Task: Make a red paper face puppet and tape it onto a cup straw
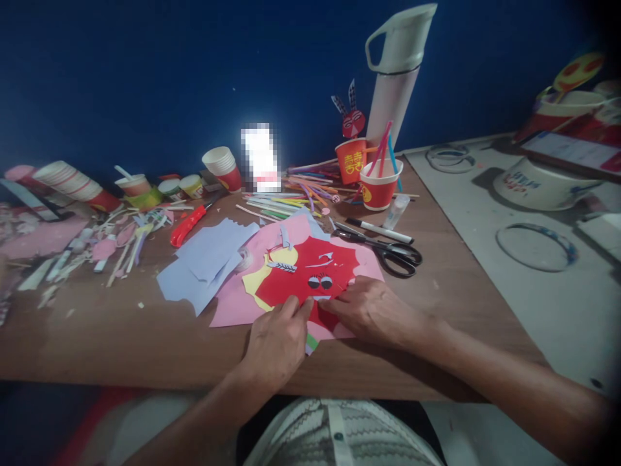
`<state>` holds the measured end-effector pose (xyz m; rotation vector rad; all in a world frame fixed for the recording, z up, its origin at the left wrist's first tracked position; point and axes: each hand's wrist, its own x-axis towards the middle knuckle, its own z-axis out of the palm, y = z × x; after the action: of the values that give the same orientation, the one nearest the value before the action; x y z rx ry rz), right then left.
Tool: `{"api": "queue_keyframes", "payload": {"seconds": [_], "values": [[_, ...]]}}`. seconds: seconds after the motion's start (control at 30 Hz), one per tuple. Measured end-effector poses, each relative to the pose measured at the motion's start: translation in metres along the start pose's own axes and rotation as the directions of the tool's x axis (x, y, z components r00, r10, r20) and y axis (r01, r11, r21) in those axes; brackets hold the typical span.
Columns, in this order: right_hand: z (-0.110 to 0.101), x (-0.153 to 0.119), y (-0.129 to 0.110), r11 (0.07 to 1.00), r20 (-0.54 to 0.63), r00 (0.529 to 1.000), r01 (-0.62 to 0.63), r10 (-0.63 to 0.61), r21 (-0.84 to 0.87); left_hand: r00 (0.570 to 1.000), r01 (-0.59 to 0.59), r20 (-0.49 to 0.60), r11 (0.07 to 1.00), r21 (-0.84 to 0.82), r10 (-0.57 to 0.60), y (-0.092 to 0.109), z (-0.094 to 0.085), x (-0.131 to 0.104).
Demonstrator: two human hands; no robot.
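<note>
Paper eyes (326, 283) are seen on red paper (286, 285).
Just nearer, left hand (279, 336) and right hand (372, 310) are held almost together, grip unclear.

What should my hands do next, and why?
Perhaps press the small pale strip flat: it lies on the red paper just below the paper eyes, and your left hand and right hand both have fingertips close to it.

Your table (145, 349) holds two paper eyes (314, 283), one pair of scissors (381, 247), one red-handled tool (189, 226), one black-capped marker (381, 231), one tall flask (395, 97) and two cup stacks (222, 169).
</note>
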<state>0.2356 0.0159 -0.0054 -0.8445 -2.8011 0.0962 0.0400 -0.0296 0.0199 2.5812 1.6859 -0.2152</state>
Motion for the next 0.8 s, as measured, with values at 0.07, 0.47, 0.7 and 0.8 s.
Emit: {"api": "queue_keyframes", "payload": {"seconds": [0.07, 0.47, 0.7, 0.8], "values": [[0.001, 0.0, 0.0, 1.0, -0.016, 1.0, -0.004, 0.004, 0.009, 1.0, 0.008, -0.007, 0.999, -0.033, -0.008, 0.0, -0.001, 0.001], [0.004, -0.005, 0.009, 0.97, -0.16, 0.978, -0.099, 0.136, 0.223, 0.962, 0.235, 0.143, 0.443, -0.865, -0.232, -0.026, -0.003, 0.006], [0.0, 0.002, 0.017, 0.963, -0.265, 0.934, -0.194, 0.24, 0.186, 0.941, 0.296, 0.31, -0.114, -0.948, -0.139, -0.031, -0.007, 0.012], [0.0, 0.005, 0.016, 0.968, -0.22, 0.95, -0.19, 0.224, 0.163, 0.935, 0.314, 0.338, -0.19, -0.93, -0.106, -0.031, -0.013, 0.012]]}}
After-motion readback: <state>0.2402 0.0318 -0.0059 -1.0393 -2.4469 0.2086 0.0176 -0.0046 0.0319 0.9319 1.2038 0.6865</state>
